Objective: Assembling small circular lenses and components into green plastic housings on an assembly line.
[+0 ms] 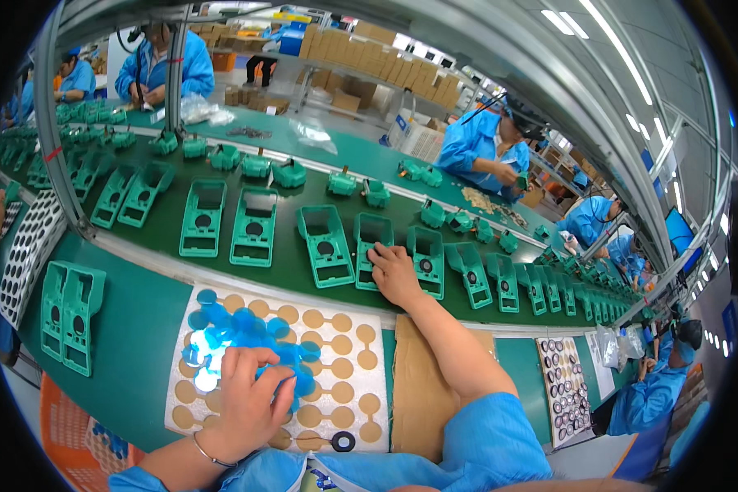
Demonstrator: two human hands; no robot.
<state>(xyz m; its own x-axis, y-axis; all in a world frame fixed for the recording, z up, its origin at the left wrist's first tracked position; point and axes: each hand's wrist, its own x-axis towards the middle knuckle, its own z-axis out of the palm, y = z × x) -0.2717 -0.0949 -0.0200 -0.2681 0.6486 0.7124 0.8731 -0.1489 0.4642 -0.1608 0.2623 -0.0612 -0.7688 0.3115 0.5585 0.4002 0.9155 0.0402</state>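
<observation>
Fingers of the left hand [250, 402] half-curled over blue discs [242, 328] heaped on a white sheet [355, 380] of tan pads; cannot tell of any grip. Orange crate [56, 418] at lower left, a pale sheet and blue pieces [111, 443] inside. Two green housings [71, 307] side by side on the green worktop [131, 344]. Right hand [395, 275], fingers partly bent, touching one belt housing [364, 243]; cannot tell of any hold. Beyond, at least four people in blue [471, 148], then cardboard boxes [381, 61] on shelving.

From my end I see a flat green workbench [131, 328] bearing 2 hollow green plastic housings [95, 287], a white rectangular sheet with tan discs [377, 313], and flat brown cardboard [418, 402].
</observation>
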